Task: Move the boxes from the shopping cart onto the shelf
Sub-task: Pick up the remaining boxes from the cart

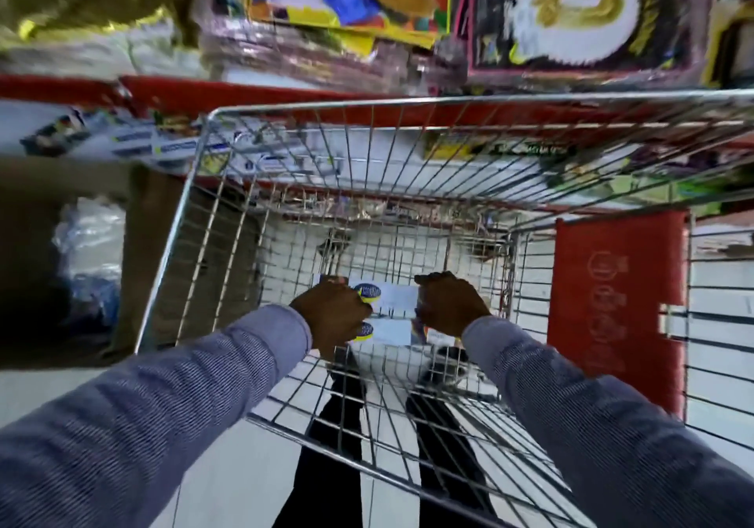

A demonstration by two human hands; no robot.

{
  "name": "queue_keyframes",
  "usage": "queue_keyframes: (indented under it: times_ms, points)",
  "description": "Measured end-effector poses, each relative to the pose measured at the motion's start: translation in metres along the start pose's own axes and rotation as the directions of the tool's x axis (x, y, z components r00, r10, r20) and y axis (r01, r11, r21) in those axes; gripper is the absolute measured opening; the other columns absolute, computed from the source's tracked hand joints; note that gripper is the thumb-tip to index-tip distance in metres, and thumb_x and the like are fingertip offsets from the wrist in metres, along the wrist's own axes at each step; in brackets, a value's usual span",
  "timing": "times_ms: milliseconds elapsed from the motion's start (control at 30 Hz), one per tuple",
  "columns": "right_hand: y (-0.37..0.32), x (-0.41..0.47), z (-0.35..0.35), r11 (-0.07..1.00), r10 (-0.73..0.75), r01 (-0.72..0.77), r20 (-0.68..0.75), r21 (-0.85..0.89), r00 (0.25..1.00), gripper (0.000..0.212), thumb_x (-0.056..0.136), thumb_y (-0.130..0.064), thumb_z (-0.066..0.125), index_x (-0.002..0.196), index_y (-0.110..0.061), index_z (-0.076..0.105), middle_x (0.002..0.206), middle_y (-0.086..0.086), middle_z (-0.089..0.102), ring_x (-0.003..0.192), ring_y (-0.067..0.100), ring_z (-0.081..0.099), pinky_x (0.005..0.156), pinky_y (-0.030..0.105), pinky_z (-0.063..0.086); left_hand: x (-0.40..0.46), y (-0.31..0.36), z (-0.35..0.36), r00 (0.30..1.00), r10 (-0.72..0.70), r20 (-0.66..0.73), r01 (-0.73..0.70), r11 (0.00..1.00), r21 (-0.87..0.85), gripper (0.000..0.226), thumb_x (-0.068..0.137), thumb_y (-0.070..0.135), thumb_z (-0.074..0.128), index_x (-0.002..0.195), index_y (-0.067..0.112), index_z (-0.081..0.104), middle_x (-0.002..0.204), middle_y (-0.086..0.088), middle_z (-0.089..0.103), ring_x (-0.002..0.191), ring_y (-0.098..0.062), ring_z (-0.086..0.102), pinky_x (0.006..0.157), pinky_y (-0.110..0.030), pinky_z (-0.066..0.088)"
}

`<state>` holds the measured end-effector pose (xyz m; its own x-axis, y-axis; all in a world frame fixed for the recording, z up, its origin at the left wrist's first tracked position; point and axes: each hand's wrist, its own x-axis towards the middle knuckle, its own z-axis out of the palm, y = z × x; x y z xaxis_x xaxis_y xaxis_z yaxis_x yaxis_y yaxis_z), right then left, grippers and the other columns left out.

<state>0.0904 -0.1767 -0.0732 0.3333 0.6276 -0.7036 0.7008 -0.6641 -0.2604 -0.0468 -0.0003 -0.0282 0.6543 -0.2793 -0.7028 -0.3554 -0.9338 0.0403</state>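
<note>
Both hands reach deep into the shopping cart (pixel 196 209) — the left hand (pixel 332 310) and right hand (pixel 451 303) clamped on opposite ends of the white boxes (pixel 393 303) lying at its bottom — which look light, stiff and smooth-sided, best squeezed evenly at the ends.

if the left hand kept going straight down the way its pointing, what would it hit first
The left hand already grips the near end of the white boxes. Pushing on, it would press them onto the shopping cart wire floor, though depth is unclear.
</note>
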Motion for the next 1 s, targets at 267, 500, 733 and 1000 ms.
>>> queue_keyframes:
  times_ms: [267, 500, 733, 1000]
  points:
    - [-0.007, 0.024, 0.020, 0.985, -0.099, 0.089, -0.060, -0.150, 0.993, 0.058, 0.085, -0.023, 0.066, 0.138, -0.011, 0.044, 0.130, 0.013, 0.058, 0.118, 0.035, 0.056, 0.087, 0.043, 0.049, 0.037, 0.023, 0.027, 0.989, 0.143, -0.030, -0.146, 0.978, -0.152, 0.013, 0.089, 0.016, 0.056, 0.093, 0.004, 0.059, 0.087, -0.020, 0.067, 0.076, -0.038, 0.065, 0.054, -0.036, 0.037]
    - [0.005, 0.016, -0.017, 0.989, -0.109, 0.085, -0.208, -0.121, 0.972, 0.057, 0.085, -0.026, 0.065, 0.135, -0.007, 0.045, 0.123, 0.017, 0.063, 0.111, 0.037, 0.062, 0.083, 0.043, 0.052, 0.052, 0.035, 0.028, 1.000, 0.008, 0.020, -0.001, 0.953, -0.304, 0.031, 0.091, 0.016, 0.061, 0.115, -0.002, 0.054, 0.108, -0.022, 0.063, 0.090, -0.038, 0.064, 0.066, -0.040, 0.047]
    - [0.003, -0.045, -0.106, 0.976, -0.215, 0.192, -0.288, -0.107, 0.933, 0.050, 0.077, -0.040, 0.071, 0.119, -0.015, 0.060, 0.110, 0.012, 0.069, 0.104, 0.031, 0.064, 0.077, 0.033, 0.049, 0.022, 0.019, -0.020, 0.986, -0.162, -0.038, 0.123, 0.860, -0.495, 0.035, 0.085, 0.022, 0.068, 0.113, 0.003, 0.059, 0.113, -0.019, 0.065, 0.101, -0.035, 0.063, 0.082, -0.037, 0.049]
    - [-0.037, -0.144, -0.259, 0.934, -0.343, 0.264, -0.405, -0.239, 0.848, 0.048, 0.073, -0.045, 0.073, 0.108, -0.014, 0.064, 0.098, 0.014, 0.070, 0.090, 0.033, 0.067, 0.066, 0.031, 0.045, -0.116, -0.013, -0.136, 0.835, -0.321, -0.447, 0.172, 0.924, -0.342, 0.039, 0.064, 0.048, 0.075, 0.087, 0.022, 0.058, 0.087, -0.003, 0.073, 0.081, -0.031, 0.068, 0.059, -0.032, 0.048]
